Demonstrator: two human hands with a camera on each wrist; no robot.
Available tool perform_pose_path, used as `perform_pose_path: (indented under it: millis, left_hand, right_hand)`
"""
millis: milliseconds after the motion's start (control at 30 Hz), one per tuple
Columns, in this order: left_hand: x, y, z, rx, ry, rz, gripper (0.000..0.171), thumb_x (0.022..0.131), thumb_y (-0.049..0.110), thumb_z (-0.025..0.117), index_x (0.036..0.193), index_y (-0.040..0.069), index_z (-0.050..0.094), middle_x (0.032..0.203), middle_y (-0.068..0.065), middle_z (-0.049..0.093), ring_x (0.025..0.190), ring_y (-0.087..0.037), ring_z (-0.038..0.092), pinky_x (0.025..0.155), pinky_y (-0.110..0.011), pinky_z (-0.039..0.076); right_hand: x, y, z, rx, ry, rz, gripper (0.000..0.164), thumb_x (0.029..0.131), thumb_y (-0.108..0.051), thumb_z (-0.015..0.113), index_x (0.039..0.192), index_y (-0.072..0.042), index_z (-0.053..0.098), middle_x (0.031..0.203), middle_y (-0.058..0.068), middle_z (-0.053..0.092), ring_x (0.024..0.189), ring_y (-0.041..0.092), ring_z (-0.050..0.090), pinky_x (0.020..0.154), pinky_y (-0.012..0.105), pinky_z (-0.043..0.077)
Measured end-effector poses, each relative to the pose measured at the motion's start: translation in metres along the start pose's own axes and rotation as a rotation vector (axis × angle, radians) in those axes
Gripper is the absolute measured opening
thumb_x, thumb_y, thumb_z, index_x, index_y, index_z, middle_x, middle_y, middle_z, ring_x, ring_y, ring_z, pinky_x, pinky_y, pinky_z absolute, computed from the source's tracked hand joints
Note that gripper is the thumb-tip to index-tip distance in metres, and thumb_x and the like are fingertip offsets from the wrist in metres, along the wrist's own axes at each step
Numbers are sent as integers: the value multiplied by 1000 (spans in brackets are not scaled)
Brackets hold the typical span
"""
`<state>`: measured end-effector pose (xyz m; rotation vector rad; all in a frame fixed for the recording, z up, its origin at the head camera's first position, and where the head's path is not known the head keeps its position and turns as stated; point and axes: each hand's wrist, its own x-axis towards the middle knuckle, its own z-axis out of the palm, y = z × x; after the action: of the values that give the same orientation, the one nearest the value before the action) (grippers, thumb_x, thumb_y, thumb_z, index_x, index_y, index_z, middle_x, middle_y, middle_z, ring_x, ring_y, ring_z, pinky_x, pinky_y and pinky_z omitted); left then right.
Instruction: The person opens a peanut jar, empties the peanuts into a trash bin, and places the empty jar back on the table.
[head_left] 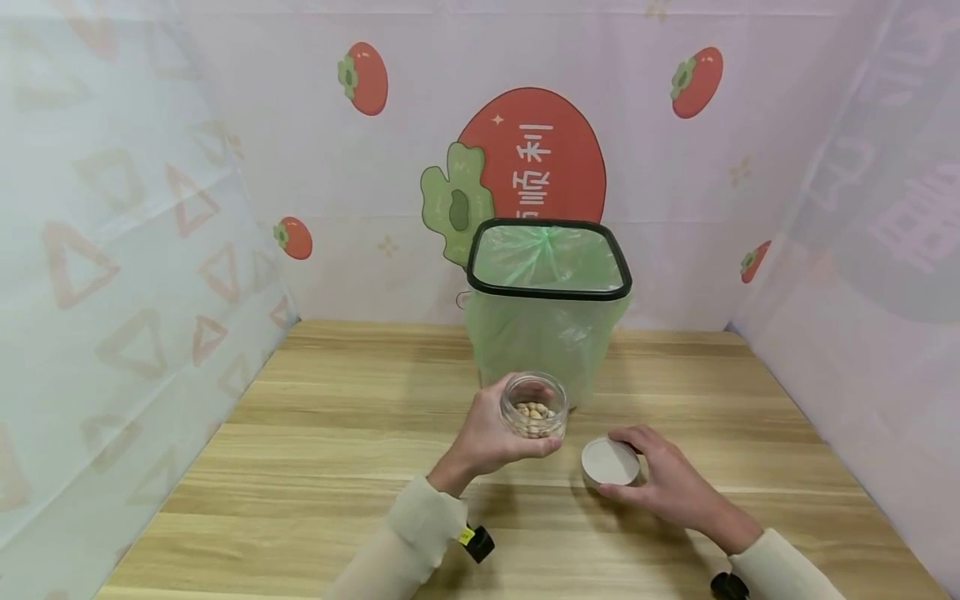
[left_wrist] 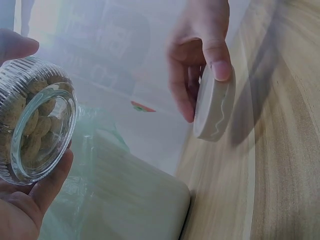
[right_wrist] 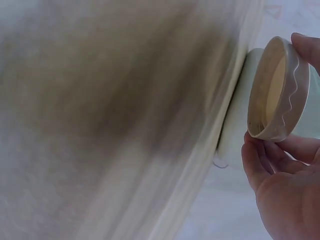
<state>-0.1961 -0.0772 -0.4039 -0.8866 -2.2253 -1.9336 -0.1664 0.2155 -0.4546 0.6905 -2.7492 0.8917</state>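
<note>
- Jar (head_left: 536, 423) of clear material with ribbed sides, uncovered: we have it above the surface (head_left: 337, 400), just in front of the lined bin (head_left: 547, 293).
- Our left grip (head_left: 491, 433) is curled round its side, thumb on the near wall.
- Inside lie tan, nut-like pieces (head_left: 534, 410), partly filling it; we judge the load light, though loose pieces could roll if we tip it.
- We expect stiff walls, perhaps slippery; glass or plastic we cannot tell, so treat it as fragile. Ribs should help, and a hold low on the side leaves the mouth free.
- Our right grip (head_left: 667, 479) pinches the pale lid (head_left: 609, 461) by its edge, apart from the jar.
- The lid looks light and rigid; its rim is the place to hold.
</note>
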Motion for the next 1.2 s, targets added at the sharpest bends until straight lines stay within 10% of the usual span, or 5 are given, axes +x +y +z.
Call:
perform_pose_path:
  millis: [1200]
  left_hand:
    - [-4,11,-1,-12,1,9,61,72,12,94,126,14,67,120,-5,75,111,-14,71,99,-26,56]
  right_hand:
    - [12,-2,2,-28,-172,22,81,77,-52,92,133,1,64,130,13,67,109,21,65,80,26,55]
